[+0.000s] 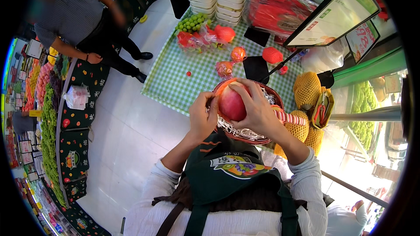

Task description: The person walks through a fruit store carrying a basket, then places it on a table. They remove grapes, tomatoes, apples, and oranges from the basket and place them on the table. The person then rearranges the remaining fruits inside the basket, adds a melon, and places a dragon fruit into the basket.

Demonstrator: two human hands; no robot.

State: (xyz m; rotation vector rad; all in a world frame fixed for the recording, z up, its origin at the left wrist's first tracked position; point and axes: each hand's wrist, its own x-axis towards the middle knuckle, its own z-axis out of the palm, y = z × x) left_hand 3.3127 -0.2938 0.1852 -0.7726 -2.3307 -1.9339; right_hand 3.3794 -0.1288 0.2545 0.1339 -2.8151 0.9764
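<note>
Over a wicker basket (279,95), I hold a large red apple-like fruit (232,105) with a yellowish top. My right hand (257,113) wraps its far and right sides. On the left, the thumb and forefinger of my left hand (204,115) pinch the edge of an orange-red foam net (226,84) around the fruit. Pale shredded paper (242,132) fills the basket below. A red-and-white striped ribbon (288,117) covers its handle on the right. How far down the net reaches is hidden by my hands and the fruit.
A green checked cloth (170,82) covers the table. Wrapped fruits (224,68), green grapes (192,23) and stacked tubs (231,1) stand beyond. Netted yellow fruits (306,88) and a tool box (322,109) sit right, near a sign (334,16). A person (88,16) stands left.
</note>
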